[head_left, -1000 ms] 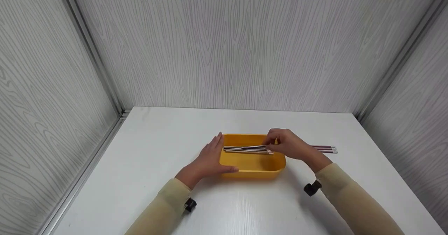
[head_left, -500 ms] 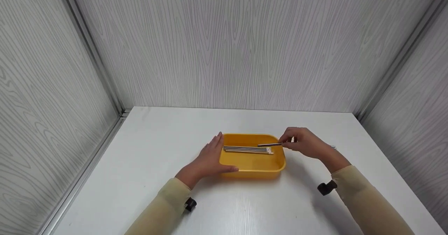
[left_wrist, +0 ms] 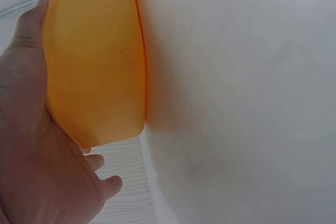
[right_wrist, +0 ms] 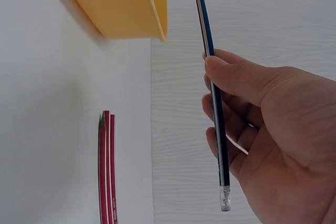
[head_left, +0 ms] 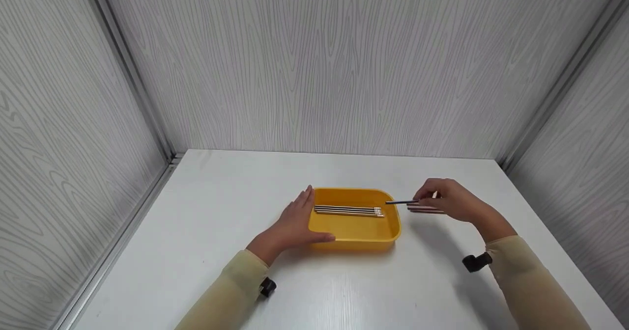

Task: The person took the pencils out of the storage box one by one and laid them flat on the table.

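My right hand (head_left: 452, 200) pinches a dark blue striped pencil (right_wrist: 215, 93) between thumb and fingers. The pencil's white eraser end points away from the yellow plastic box (head_left: 354, 246), and its other end hangs over the box's right rim. Several striped pencils (head_left: 344, 210) with eraser ends lie side by side inside the box. Fingers straight and thumb spread, my left hand (head_left: 292, 227) rests against the box's left end, the thumb along the near rim. Beneath the right hand, red pencils (right_wrist: 108, 166) lie together on the table, partly hidden by the hand in the head view.
The white table (head_left: 236, 178) carries the box and the red pencils. Pale wood-grain panels stand behind the table (head_left: 334, 65) and at its left and right sides.
My right hand has moved right, drawing the dark blue pencil out of the box and over the red pencils. The left hand and the box have stayed put.
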The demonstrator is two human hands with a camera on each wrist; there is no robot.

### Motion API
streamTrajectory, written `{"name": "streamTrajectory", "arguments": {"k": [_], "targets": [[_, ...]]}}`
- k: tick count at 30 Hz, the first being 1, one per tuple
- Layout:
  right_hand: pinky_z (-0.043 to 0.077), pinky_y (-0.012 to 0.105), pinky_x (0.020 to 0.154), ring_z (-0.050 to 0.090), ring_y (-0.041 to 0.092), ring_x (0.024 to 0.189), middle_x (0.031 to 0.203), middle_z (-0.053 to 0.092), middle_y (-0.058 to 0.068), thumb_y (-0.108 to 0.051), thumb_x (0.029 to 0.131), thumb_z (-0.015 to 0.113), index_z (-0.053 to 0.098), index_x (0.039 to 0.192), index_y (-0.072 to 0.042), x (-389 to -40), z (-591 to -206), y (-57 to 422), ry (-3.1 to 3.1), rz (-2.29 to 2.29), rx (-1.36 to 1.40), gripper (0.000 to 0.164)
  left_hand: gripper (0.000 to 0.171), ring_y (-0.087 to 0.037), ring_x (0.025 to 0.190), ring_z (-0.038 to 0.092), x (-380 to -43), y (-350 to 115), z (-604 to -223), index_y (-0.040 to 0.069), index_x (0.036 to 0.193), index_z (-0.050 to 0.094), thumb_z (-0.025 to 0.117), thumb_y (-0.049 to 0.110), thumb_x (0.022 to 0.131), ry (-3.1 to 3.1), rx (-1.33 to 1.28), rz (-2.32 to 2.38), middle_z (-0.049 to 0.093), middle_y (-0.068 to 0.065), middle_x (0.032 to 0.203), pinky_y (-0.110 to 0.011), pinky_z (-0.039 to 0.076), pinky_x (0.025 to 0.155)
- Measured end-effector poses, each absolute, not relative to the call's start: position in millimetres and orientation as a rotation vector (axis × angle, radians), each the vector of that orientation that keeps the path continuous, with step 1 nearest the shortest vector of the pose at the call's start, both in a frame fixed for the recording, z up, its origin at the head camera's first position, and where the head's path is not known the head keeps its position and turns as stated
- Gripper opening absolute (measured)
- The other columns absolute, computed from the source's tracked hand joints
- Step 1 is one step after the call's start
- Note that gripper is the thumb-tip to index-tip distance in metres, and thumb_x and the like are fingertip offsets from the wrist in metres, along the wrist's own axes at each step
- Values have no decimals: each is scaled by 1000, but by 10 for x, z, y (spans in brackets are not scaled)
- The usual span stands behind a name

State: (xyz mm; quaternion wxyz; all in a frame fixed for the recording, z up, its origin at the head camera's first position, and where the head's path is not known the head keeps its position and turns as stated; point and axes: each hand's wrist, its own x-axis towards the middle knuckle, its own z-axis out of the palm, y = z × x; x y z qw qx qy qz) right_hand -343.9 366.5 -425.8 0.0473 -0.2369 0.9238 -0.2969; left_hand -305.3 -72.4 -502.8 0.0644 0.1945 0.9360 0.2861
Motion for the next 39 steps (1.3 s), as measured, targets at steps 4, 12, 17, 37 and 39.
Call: {"name": "streamTrajectory", "arguments": {"k": [4, 12, 17, 37, 39], "targets": [[55, 26, 81, 64, 24, 96, 106, 75, -2, -5, 104, 76, 83, 116, -13, -3427, -4251, 3771, 2847, -901, -703, 15, 143, -28, 172, 5, -3059, -706, -5037, 9, 179, 6, 83, 79, 81, 2827, 579, 865, 2, -6, 187, -50, 9, 138], [55, 25, 82, 64, 21, 97, 108, 75, 0, -7, 106, 75, 84, 117, -11, -3414, -4237, 3954, 2897, -911, -662, 14, 143, -28, 172, 5, -3064, -707, -5046, 10, 179, 5, 82, 80, 80, 2830, 578, 845, 0, -5, 187, -50, 9, 138], [54, 25, 81, 65, 18, 97, 107, 76, 0, -7, 105, 76, 84, 116, -10, -3423, -4261, 4045, 2924, -922, -669, 14, 144, -27, 172, 5, -3071, -704, -5041, 11, 179, 4, 82, 80, 80, 2829, 559, 841, -1, -4, 187, -49, 9, 138], [53, 22, 79, 67, 13, 95, 107, 77, 1, -8, 105, 77, 86, 113, -12, -3403, -4299, 4311, 3000, -968, -702, 13, 141, -28, 172, 3, -3058, -724, -5024, 8, 178, 2, 81, 78, 85, 2800, 634, 881, -2, -7, 187, -51, 6, 138], [53, 21, 79, 68, 14, 96, 107, 77, 2, -8, 105, 77, 86, 114, -12, -3402, -4304, 4327, 3004, -965, -688, 13, 141, -28, 172, 3, -3056, -723, -5023, 8, 178, 2, 81, 77, 85, 2801, 634, 881, -2, -7, 187, -51, 7, 138]]}}
